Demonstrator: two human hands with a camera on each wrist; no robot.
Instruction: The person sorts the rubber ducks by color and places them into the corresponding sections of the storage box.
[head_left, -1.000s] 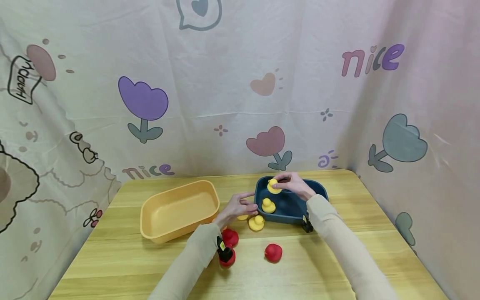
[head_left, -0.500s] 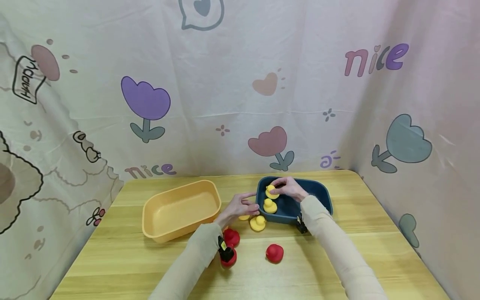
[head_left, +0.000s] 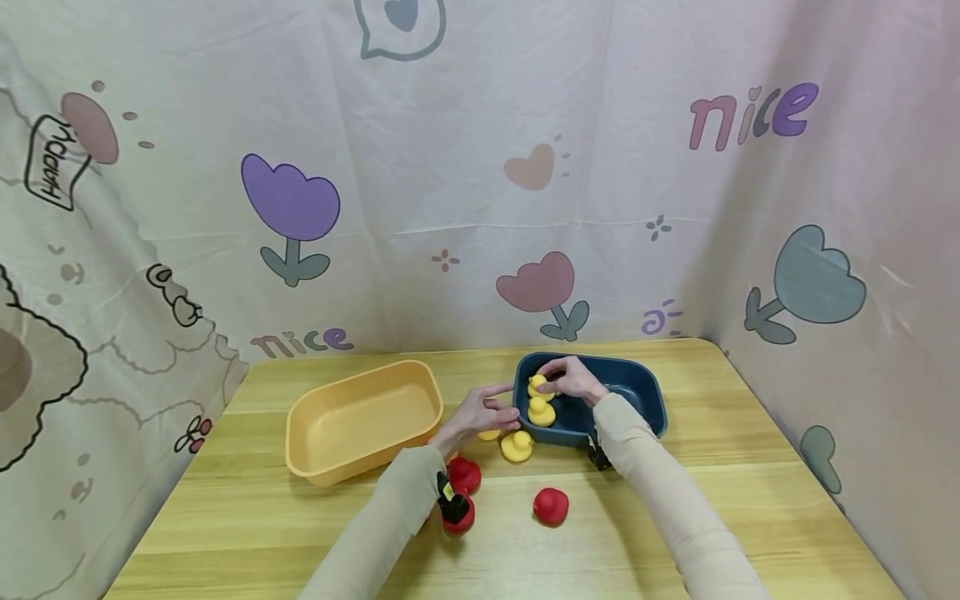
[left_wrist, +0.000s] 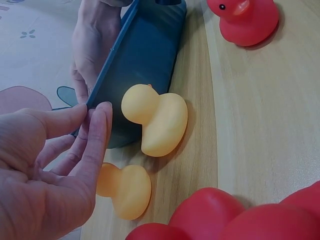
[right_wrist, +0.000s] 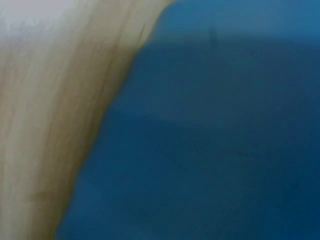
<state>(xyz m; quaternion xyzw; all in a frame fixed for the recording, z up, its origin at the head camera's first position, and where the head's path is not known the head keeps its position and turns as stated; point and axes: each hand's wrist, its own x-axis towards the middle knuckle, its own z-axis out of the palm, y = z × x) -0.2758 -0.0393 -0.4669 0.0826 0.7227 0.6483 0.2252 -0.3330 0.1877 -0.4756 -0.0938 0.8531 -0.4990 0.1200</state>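
Duck (head_left: 536, 385), smooth, yellow and rubbery-looking, is inside the dark-blue oblong plastic tub (head_left: 561, 436) near its far-left corner, pinched in the curled fingers of the right hand (head_left: 575, 379); the half-closed left hand (head_left: 478, 413) grips the left rim, I'd guess to steady the tub.

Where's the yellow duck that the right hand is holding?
In the head view, the held duck is inside the blue tub, at its left end, just beyond a second yellow duck.
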